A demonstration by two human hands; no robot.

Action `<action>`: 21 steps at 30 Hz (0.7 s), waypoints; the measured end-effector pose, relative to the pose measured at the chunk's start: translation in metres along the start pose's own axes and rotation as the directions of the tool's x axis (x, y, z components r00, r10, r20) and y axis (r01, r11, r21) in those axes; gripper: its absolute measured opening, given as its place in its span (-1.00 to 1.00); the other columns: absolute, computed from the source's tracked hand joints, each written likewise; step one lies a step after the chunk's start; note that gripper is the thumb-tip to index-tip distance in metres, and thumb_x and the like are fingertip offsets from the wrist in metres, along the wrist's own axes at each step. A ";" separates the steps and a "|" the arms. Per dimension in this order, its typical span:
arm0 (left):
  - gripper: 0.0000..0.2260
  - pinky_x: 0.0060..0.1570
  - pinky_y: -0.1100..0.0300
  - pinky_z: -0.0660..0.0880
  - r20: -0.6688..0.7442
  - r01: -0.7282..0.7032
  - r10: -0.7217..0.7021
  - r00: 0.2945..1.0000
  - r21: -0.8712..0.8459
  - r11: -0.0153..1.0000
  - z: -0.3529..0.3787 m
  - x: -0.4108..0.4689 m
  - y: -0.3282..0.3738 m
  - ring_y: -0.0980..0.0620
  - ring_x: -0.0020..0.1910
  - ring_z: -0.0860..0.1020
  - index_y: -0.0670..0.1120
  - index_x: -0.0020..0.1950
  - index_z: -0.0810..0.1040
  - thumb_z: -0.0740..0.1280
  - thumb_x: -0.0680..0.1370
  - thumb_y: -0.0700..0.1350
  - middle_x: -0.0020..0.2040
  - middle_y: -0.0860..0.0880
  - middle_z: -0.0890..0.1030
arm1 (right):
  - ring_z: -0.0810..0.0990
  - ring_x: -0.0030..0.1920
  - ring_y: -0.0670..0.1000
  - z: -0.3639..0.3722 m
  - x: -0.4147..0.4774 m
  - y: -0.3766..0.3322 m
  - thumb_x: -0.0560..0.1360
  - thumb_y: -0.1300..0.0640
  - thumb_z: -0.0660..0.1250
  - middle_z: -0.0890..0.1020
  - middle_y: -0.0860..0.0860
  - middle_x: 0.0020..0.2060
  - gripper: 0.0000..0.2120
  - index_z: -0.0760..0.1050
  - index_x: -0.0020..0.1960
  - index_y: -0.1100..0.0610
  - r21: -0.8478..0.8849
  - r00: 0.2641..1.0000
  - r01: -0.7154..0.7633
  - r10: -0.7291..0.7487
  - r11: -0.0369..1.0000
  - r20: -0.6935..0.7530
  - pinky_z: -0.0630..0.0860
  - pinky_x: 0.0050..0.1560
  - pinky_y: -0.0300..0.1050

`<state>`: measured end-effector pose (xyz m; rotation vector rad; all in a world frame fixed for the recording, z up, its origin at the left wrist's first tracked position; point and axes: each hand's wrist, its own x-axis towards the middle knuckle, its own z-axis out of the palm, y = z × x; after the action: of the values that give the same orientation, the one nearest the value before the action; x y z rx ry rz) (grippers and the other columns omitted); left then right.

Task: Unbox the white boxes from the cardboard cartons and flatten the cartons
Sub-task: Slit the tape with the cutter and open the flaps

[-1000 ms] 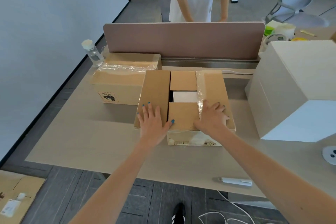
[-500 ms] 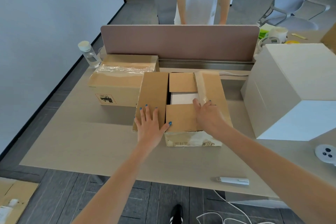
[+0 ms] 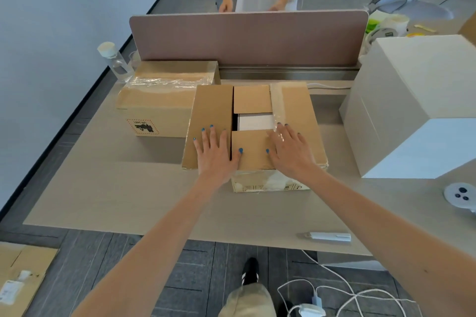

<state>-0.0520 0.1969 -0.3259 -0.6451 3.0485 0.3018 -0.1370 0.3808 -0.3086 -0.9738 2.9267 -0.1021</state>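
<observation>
One open carton (image 3: pixel 296 110) | white box (image 3: pixel 255 122) inside | left hand (image 3: pixel 217 156), right hand (image 3: pixel 292 156): fingers (image 3: pixel 213 136) spread

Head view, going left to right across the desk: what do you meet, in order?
Clear bottle → taped carton → open carton, with the left hand and then the right hand flat on its flaps → large white box → round cable port.

Left hand (image 3: pixel 216 154) palm down, fingers straight and fanned, thumb angled inward, right hand (image 3: pixel 291 152) flat alongside, fingers spread, thumb tips near each other but apart, blue-painted nails, both bare forearms stretched forward behind the fingers
</observation>
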 end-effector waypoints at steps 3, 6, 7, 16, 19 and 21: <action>-0.40 0.52 -0.24 -0.16 -0.010 -0.043 0.043 0.999 0.000 0.999 0.003 0.028 0.005 -0.21 0.59 -0.15 -0.07 0.60 0.06 0.07 0.64 0.20 0.63 -0.17 -0.08 | 0.02 0.54 0.11 0.002 0.022 0.006 0.62 0.01 0.04 0.09 0.11 0.54 -0.53 0.14 0.51 0.06 0.081 0.999 -0.041 0.044 0.996 -0.026 0.13 0.45 0.07; -0.39 0.52 -0.25 -0.15 0.001 -0.093 0.093 0.996 0.010 0.996 0.003 0.066 0.007 -0.19 0.60 -0.14 -0.06 0.61 0.04 0.06 0.65 0.20 0.63 -0.16 -0.07 | 0.01 0.54 0.10 0.003 0.054 0.014 0.64 0.02 0.04 0.08 0.11 0.55 -0.52 0.11 0.53 0.09 0.132 0.993 -0.110 0.115 0.985 -0.027 0.08 0.48 0.05; -0.39 0.52 -0.25 -0.15 0.003 -0.101 0.101 0.995 0.015 0.995 0.004 0.078 0.008 -0.18 0.60 -0.14 -0.06 0.61 0.03 0.06 0.65 0.20 0.63 -0.16 -0.07 | 0.01 0.54 0.10 0.004 0.066 0.016 0.64 0.02 0.05 0.08 0.11 0.55 -0.51 0.10 0.53 0.10 0.134 0.991 -0.124 0.129 0.983 -0.028 0.08 0.48 0.05; -0.43 0.50 -0.30 -0.16 0.005 -0.242 0.242 0.970 0.062 0.968 0.006 0.168 0.008 -0.16 0.60 -0.13 0.01 0.61 0.04 0.01 0.65 0.19 0.63 -0.10 -0.04 | 0.00 0.55 0.15 0.012 0.155 0.032 0.62 -0.06 0.08 0.07 0.18 0.54 -0.45 0.09 0.52 0.15 0.118 0.964 -0.258 0.263 0.959 -0.030 0.02 0.48 0.13; -0.43 0.50 -0.31 -0.16 0.041 -0.297 0.295 0.955 0.065 0.953 0.005 0.191 0.011 -0.15 0.60 -0.16 0.05 0.62 0.03 -0.01 0.65 0.22 0.64 -0.07 -0.07 | 0.03 0.54 0.13 0.008 0.176 0.041 0.59 -0.07 0.15 0.12 0.14 0.53 -0.44 0.13 0.51 0.10 0.168 0.958 -0.278 0.286 0.946 -0.024 0.02 0.48 0.16; -0.41 0.50 -0.32 -0.16 0.057 -0.324 0.320 0.946 0.078 0.943 0.005 0.199 0.009 -0.14 0.60 -0.17 0.06 0.62 0.01 -0.03 0.64 0.26 0.64 -0.06 -0.07 | 0.06 0.53 0.11 0.003 0.183 0.048 0.57 -0.06 0.21 0.16 0.09 0.52 -0.42 0.14 0.52 0.09 0.199 0.958 -0.281 0.287 0.939 0.002 0.04 0.47 0.16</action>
<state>-0.2379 0.1265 -0.3387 -0.1285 3.0938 0.1803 -0.3123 0.3094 -0.3209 -0.5196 2.9712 -0.3856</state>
